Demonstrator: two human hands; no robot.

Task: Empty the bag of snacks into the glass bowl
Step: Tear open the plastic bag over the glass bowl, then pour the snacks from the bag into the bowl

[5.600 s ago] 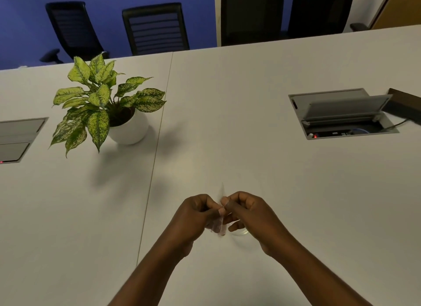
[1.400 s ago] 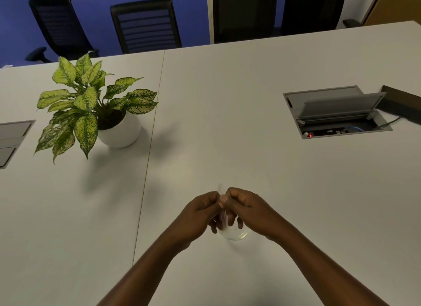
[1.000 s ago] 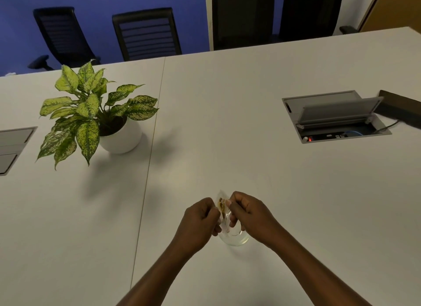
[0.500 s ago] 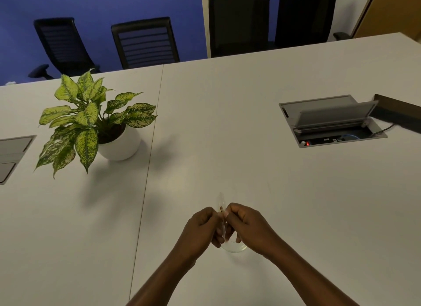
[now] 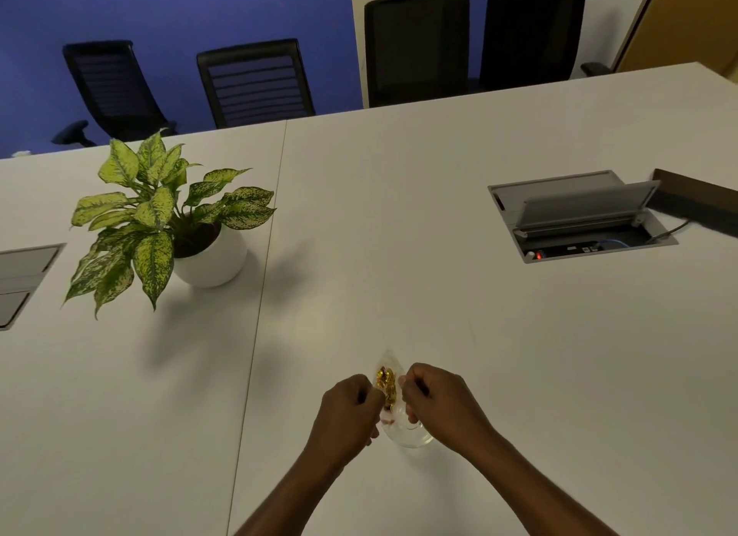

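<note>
A small clear bag of snacks (image 5: 385, 380) with golden-wrapped pieces inside is pinched between both hands over the table. My left hand (image 5: 347, 410) grips its left side and my right hand (image 5: 435, 402) grips its right side. The bag's mouth is spread apart so the snacks show. Directly under the hands sits a small glass bowl (image 5: 413, 437), mostly hidden by my right hand; only its near rim shows. I cannot tell whether anything lies in the bowl.
A potted plant (image 5: 167, 224) in a white pot stands at the left. An open cable box (image 5: 579, 216) is set into the white table (image 5: 399, 216) at the right, a dark object (image 5: 699, 200) beside it. Black chairs (image 5: 255, 82) line the far edge.
The hands have pulled the bag's sides apart, so the golden snacks are more visible than half a second ago. The view has tilted slightly; the bowl has stayed put.
</note>
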